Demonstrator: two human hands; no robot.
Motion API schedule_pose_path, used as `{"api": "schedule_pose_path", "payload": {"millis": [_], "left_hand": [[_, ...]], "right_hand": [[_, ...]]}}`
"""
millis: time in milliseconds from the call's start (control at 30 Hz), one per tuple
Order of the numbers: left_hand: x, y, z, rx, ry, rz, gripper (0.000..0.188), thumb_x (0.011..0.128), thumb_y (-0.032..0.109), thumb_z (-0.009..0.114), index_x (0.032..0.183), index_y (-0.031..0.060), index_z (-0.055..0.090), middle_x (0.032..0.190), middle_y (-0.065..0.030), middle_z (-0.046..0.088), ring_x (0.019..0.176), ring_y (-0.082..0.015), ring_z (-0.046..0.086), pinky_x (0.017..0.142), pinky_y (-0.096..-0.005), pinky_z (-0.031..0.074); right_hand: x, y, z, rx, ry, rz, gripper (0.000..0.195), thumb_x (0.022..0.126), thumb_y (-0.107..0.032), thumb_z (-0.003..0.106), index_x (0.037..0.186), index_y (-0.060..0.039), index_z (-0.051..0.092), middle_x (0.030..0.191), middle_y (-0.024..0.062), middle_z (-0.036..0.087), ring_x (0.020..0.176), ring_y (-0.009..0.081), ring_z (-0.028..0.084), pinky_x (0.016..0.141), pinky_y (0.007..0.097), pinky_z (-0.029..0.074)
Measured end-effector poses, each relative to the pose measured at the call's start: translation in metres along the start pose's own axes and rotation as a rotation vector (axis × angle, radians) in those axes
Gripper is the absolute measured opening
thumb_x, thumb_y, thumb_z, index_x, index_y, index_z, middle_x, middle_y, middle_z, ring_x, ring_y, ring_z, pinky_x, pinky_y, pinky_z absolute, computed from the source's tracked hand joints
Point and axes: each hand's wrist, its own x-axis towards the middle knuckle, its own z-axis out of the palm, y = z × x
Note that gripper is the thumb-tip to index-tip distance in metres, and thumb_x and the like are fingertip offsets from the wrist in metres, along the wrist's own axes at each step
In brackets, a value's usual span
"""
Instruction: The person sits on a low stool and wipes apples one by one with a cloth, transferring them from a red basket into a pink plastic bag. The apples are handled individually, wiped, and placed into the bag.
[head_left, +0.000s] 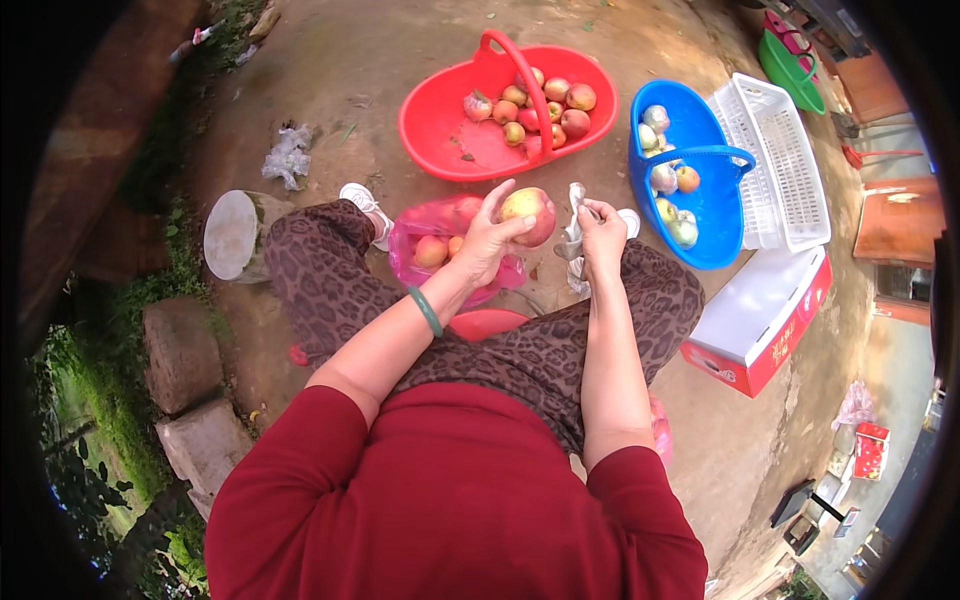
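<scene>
A red-and-yellow apple (529, 216) rests in my left hand (484, 236), its thumb across the near side. My right hand (602, 231) pinches a crumpled, greyish piece of cloth or wrapping (574, 225) that hangs down; its exact material is unclear. Between my legs lies a pink plastic bag (411, 225) with several apples (430, 251) in it, partly hidden by my left forearm. Beyond my hands stands a red plastic basket (442, 154) holding several loose apples (580, 97). To the right, a blue plastic basket (716, 214) contains several apples, many of them in clear wrapping (683, 231).
A white plastic crate (780, 161) stands behind the blue basket, with a red-and-white carton (757, 322) nearer me. Crumpled clear plastic (287, 156) and a round stump-like block (231, 236) are on the left. Stone blocks (182, 352) edge the greenery. A scale (793, 502) sits far right.
</scene>
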Motion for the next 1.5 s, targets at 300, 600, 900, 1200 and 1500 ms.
{"api": "schedule_pose_path", "payload": {"millis": [300,600,900,1200,1500], "left_hand": [[0.015,-0.007,-0.024,-0.463,-0.128,-0.329,0.054,0.082,0.049,0.059,0.119,0.0115,0.049,0.111,-0.0069,0.057,0.097,-0.0225,0.058,0.082,-0.0372,0.049],[0.001,-0.007,-0.014,-0.111,-0.144,-0.064,0.052,0.081,0.024,0.064,0.126,0.0113,0.042,0.120,-0.0061,0.051,0.109,-0.0182,0.052,0.092,-0.0354,0.044],[0.001,0.012,-0.005,-0.201,-0.298,0.067,0.058,0.081,0.023,0.065,0.131,0.0068,0.039,0.125,-0.0063,0.048,0.116,-0.0184,0.048,0.100,-0.0380,0.038],[-0.002,0.006,-0.005,-0.233,-0.275,0.009,0.064,0.077,0.034,0.065,0.129,0.0072,0.040,0.124,-0.0098,0.048,0.113,-0.0228,0.050,0.090,-0.0393,0.046],[-0.004,0.009,-0.003,-0.704,-0.268,-0.284,0.057,0.085,0.045,0.056,0.125,0.0072,0.043,0.118,-0.0125,0.053,0.099,-0.0294,0.056,0.084,-0.0414,0.050]], "right_hand": [[-0.049,-0.053,0.020,-0.135,-0.037,-0.765,0.012,0.078,-0.001,0.065,0.089,-0.0040,0.061,0.092,0.0054,0.057,0.084,0.0177,0.056,0.074,0.0272,0.045],[-0.014,-0.036,0.029,-0.347,-0.043,-0.532,0.010,0.072,-0.001,0.064,0.082,-0.0031,0.063,0.086,0.0125,0.058,0.082,0.0295,0.056,0.075,0.0372,0.045],[-0.034,-0.048,0.007,0.223,-0.037,-0.282,0.013,0.078,-0.001,0.066,0.090,-0.0048,0.063,0.082,0.0046,0.059,0.073,0.0147,0.056,0.065,0.0290,0.046],[-0.017,-0.025,0.024,-0.156,0.093,-0.396,0.011,0.078,-0.001,0.063,0.088,-0.0017,0.061,0.093,0.0115,0.057,0.081,0.0226,0.056,0.075,0.0314,0.045],[-0.062,-0.059,0.021,-0.037,0.043,-0.755,0.013,0.076,-0.001,0.065,0.087,-0.0063,0.061,0.094,0.0087,0.057,0.090,0.0238,0.054,0.077,0.0328,0.044]]}}
